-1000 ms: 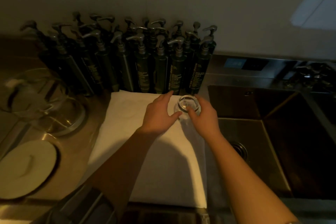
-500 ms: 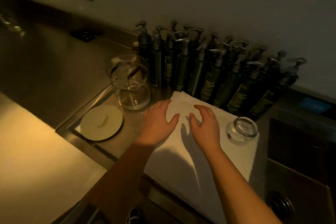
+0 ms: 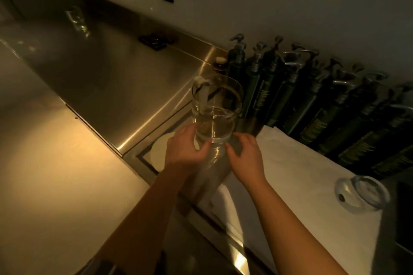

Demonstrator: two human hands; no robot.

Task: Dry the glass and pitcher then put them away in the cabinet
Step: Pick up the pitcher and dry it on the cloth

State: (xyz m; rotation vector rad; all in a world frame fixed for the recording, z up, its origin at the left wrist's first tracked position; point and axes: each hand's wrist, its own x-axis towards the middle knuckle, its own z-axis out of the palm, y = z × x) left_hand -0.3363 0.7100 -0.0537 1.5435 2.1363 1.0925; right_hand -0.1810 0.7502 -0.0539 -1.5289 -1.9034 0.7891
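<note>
From the head view, your one camera here, you are early in the job. Your left hand (image 3: 185, 149) and right hand (image 3: 244, 155) are both at the base of the pitcher (image 3: 215, 109), one on each side, fingers curved toward the glass wall. They look to be touching it, though the dim light leaves it unclear whether you have closed a firm grip or are only settling in. The pitcher stands upright on the steel desk (image 3: 116, 78), just left of the white towel (image 3: 297, 174) and just in front of the dark pump bottles (image 3: 312, 100).

The glass (image 3: 363, 192) sits on the towel's far right corner, well apart from both hands, with nobody holding it. You cannot tell from this picture whether it is already dry. Nothing has gone into a cabinet as far as the view shows, and no cabinet is visible at all. I judge that drying the pitcher and storing both pieces remain ahead of you.

Now the count. One pitcher, one glass on the towel, one towel. A pale round disc (image 3: 161, 152), possibly the pitcher's lid, lies partly hidden under your left hand. A second clear vessel (image 3: 77, 20) stands far off at the desk's back left. One small dark object (image 3: 155, 41) lies by the wall. The pump bottles run to roughly a dozen, overlapping too much for an exact number.
</note>
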